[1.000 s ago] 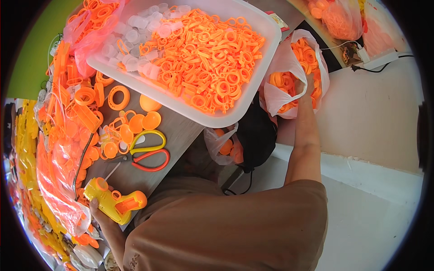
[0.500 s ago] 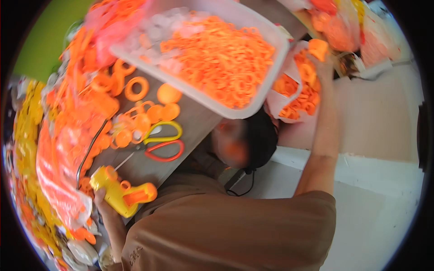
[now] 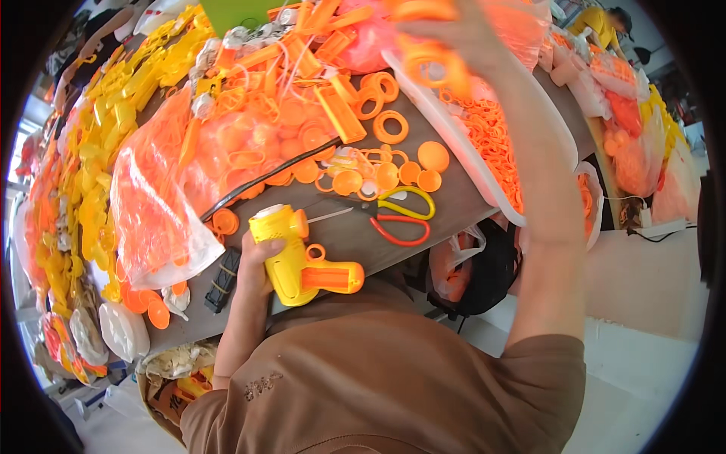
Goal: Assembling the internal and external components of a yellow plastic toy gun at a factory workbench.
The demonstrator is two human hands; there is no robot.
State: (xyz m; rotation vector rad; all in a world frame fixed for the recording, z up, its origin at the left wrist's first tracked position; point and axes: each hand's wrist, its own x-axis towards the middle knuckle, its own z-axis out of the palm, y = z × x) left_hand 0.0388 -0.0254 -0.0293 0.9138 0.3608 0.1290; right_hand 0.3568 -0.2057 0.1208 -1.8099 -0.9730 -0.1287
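My left hand [image 3: 259, 263] is wrapped round a yellow-and-orange gun-shaped plastic toy [image 3: 286, 257], held over the table's near edge. Raised above the white bin [image 3: 493, 198] at the upper right, my right hand [image 3: 470, 39] is smeared by motion. Its fingers are closed on an orange plastic part [image 3: 432, 66], rounded and blurred, whose exact kind I cannot make out. Small orange rings [image 3: 488, 129] fill the bin, which my right forearm partly covers. Scissors [image 3: 404, 216] with one yellow and one red handle lie right of the toy.
Loose orange rings [image 3: 390, 127] and discs lie on the grey table [image 3: 454, 181], beside a clear bag of orange parts [image 3: 162, 197] and a black rod-like strip [image 3: 265, 178]. Yellow parts [image 3: 94, 159] heap up at left. A person in yellow [image 3: 597, 26] is at the far right.
My right hand has moved left and up, from the bag of orange parts at the right to above the bin, with orange in its fingers. The view has turned; the toy stays in my left hand.
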